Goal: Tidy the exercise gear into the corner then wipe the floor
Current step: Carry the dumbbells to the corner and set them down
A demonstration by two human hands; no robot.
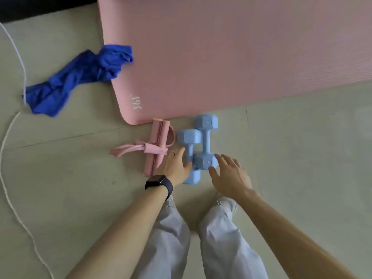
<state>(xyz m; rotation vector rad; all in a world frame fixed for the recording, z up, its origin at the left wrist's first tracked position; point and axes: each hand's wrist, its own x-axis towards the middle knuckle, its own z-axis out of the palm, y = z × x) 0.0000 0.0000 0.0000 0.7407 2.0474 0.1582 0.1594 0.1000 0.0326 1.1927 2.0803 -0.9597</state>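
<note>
Two light blue dumbbells lie side by side on the floor, the left dumbbell [189,141] and the right dumbbell [206,137]. My left hand [174,167], with a black watch on the wrist, reaches over the left dumbbell's handle with fingers spread and the thumb near the handle. My right hand [229,175] hovers open just right of the right dumbbell's near head, fingers spread. A pink resistance band bundle [155,148] lies left of the dumbbells. The pink exercise mat [231,57] is spread out beyond them.
A crumpled blue cloth [80,77] lies on the floor left of the mat. A white cord [12,162] curves along the left side. My legs in pale trousers [201,238] stand right behind the dumbbells. A dark skirting strip [40,9] runs at top left.
</note>
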